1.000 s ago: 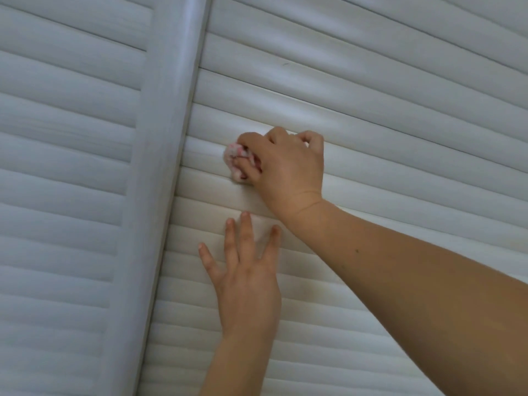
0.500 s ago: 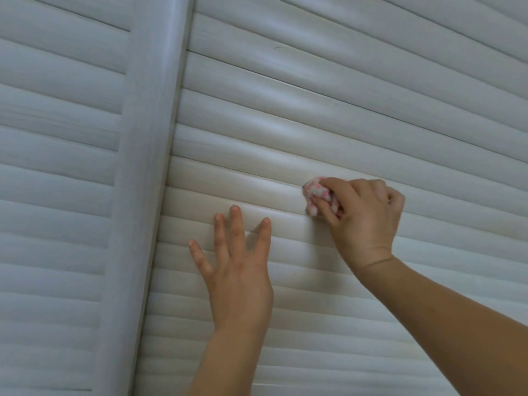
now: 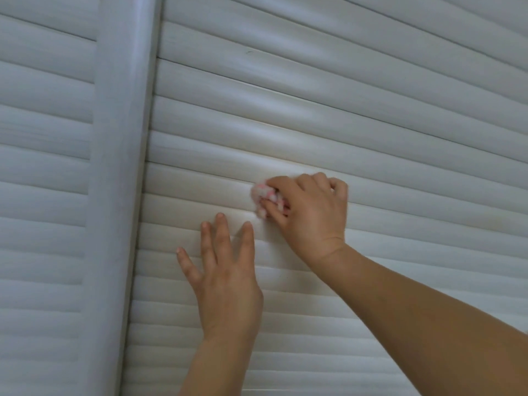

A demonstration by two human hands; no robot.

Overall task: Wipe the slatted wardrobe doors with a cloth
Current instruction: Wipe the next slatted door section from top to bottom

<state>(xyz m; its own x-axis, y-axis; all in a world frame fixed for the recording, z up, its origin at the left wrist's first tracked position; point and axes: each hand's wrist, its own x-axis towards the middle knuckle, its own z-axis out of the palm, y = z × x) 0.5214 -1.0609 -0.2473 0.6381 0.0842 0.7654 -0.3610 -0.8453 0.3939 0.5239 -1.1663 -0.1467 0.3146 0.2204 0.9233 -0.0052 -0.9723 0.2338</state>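
Observation:
White slatted wardrobe doors fill the view; the right door (image 3: 371, 115) carries both my hands. My right hand (image 3: 308, 212) grips a small bunched pink-and-white cloth (image 3: 264, 195) and presses it against a slat near the door's middle. Most of the cloth is hidden inside my fingers. My left hand (image 3: 225, 270) lies flat on the slats just below and left of the cloth, fingers spread and straight, holding nothing.
A tall white vertical frame post (image 3: 123, 167) separates the right door from the left slatted door (image 3: 43, 167). A tiny dark mark (image 3: 249, 52) sits on an upper slat of the right door.
My right hand swept the cloth to the right along the slats, then came back a little to the left. My left hand stayed flat in nearly the same place.

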